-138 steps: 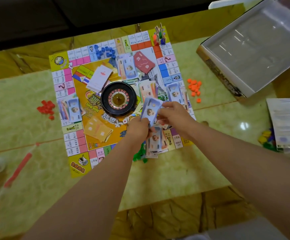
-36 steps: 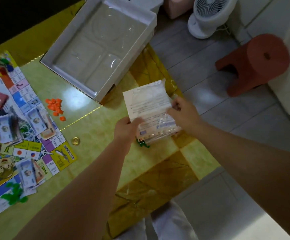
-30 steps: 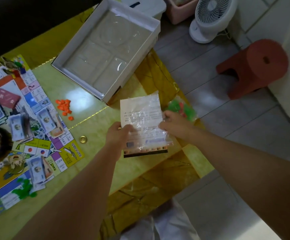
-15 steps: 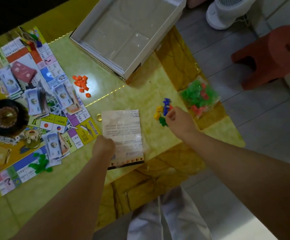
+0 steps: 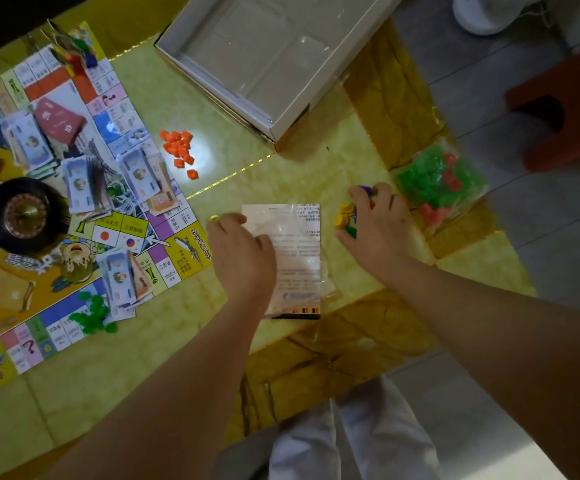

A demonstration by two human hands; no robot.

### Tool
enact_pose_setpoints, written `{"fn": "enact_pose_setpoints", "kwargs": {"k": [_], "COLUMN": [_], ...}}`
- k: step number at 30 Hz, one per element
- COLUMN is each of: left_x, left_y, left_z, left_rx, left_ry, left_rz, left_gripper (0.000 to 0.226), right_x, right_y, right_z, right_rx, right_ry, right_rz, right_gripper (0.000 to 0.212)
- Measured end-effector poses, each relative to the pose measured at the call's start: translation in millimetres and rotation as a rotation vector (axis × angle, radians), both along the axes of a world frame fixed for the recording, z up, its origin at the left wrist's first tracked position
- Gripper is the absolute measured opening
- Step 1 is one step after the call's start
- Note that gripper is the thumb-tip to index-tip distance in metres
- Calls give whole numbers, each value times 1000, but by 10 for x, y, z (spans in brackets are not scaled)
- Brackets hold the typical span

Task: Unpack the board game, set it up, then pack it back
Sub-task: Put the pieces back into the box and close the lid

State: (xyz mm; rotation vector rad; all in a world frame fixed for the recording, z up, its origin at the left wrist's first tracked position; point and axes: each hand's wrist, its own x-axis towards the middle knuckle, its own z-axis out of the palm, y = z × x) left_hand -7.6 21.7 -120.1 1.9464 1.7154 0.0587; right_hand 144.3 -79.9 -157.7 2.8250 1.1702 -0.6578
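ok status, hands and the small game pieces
Left hand rests on the plastic-wrapped printed sheet, grip unclear. Right hand curls round small coloured plastic pawns. Nothing in the way.

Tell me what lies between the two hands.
Head view: the sheet, its left edge under the left hand, then a bare strip of table up to the pieces the right hand grips.
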Motion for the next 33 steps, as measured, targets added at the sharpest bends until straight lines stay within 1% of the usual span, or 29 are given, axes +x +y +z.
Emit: {"fn": "enact_pose_setpoints", "kwargs": {"k": [2,4,7,10,12,14,16,18,20,22,24,26,28,31,33], "left_x": [98,193,297,348,376,420,453,512,574,656,743,787,806,808,805], "left_y": [-2,-1,-16,-64,-82,-98,-102,-116,-135,-162,-198,-214,-220,-215,-199], "left_z": [4,7,5,-9,-19,-18,9,32,28,-4,-66,-131,-185,-222,-199], "left_rx": [27,26,-6,-36,-40,-24,22,68,95,65,9,0,11,12,-18], "left_ry": [-46,-72,-96,-78,-60,-58,-80,-111,-119,-48,131,288,337,309,227], "left_rz": [-72,-124,-223,-327,-326,-296,-318,-415,-547,-668,-755,-820,-813,-769,-711], "left_gripper": [34,34,33,34,36,38,38,36,32,30,32,30,27,25,24], "right_x": [22,64,132,194,238,289,322,367,404,452,499,522,549,573,580], "right_y": [-3,5,20,51,68,66,68,66,62,53,38,44,59,105,117], "right_z": [-22,-21,-9,-2,-4,-12,-8,4,22,44,73,105,125,160,192], "right_rx": [47,91,151,199,222,271,349,410,433,458,512,565,592,671,713], "right_ry": [-20,4,87,161,192,272,394,487,540,552,624,775,946,1260,1398], "right_rz": [43,62,56,38,47,16,-91,-211,-307,-376,-462,-571,-692,-927,-1014], "right_gripper": [60,52,41,29,27,25,24,24,25,25,22,13,8,18,23]}}
